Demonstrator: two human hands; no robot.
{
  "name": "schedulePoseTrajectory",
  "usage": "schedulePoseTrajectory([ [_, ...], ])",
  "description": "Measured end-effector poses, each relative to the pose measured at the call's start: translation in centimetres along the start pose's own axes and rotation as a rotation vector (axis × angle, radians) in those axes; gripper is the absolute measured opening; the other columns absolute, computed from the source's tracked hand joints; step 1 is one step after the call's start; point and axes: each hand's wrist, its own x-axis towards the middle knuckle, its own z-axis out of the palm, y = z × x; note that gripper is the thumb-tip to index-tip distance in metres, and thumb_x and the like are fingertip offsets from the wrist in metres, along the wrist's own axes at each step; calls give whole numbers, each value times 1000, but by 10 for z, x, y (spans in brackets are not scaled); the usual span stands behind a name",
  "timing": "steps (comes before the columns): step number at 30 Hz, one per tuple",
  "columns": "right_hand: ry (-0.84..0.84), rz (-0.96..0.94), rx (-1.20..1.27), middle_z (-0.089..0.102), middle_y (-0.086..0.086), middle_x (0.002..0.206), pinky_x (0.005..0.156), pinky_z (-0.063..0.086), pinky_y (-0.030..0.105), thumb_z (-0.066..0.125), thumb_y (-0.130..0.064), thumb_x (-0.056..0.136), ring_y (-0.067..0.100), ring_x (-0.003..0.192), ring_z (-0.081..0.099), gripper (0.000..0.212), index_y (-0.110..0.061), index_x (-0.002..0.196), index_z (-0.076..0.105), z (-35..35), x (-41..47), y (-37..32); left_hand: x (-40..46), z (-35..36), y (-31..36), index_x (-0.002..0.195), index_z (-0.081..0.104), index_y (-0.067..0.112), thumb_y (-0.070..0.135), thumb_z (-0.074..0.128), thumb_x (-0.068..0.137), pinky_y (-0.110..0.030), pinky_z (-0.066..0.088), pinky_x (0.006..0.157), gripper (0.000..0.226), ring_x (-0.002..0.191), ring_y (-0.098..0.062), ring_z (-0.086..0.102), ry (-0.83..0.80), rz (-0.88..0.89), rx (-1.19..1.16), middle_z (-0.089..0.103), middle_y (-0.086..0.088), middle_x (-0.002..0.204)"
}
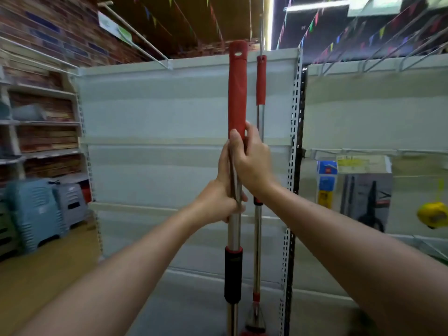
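Above the right hand (252, 163) the held pole (234, 229) wears a red sleeve. Below the left hand (224, 200) its shaft is shiny silver, then comes a black collar topped by a red ring. Just right of both hands, the second pole (258, 226) repeats red over silver. Behind them the shelf panel (157, 112) is pale grey-white. Far left stands a slatted teal-blue stool (36, 214); far right hangs a yellow tape measure (432, 214).

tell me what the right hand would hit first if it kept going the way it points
The right hand grips the near mop pole; beyond it, probably the second mop pole hanging behind, then the white back panel; depth is unclear.
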Motion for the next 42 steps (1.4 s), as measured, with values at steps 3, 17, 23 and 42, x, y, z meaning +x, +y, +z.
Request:
schedulePoseTrajectory([
  [3,16,22,-67,63,2,78,68,53,40,43,-34,99,18,71,64,40,-7,128,47,-2,9,6,15,-1,-5,130,-35,56,-3,64,81,-49,59,60,125,79,-32,68,-35,32,-34,61,-11,89],
  [17,41,69,-207,59,-3,76,68,46,34,44,-34,99,23,74,61,37,-10,126,49,-23,62,53,96,19,-12,129,-29,61,-4,62,81,-51,59,62,122,76,-28,67,-101,92,-143,62,-12,89],
  [23,33,92,-186,53,-10,68,59,39,22,43,-41,98,6,60,51,38,-13,123,50,-23,83,68,119,22,-12,128,-32,59,-2,63,82,-50,59,68,122,80,-28,67,-72,101,-124,63,-11,90],
  [42,194,10,-227,58,-3,59,52,44,27,46,-42,96,5,48,52,37,-11,111,57,-25,122,56,152,3,7,134,-33,50,-4,64,81,-42,59,70,123,79,-21,66,-65,218,-115,62,-7,89],
])
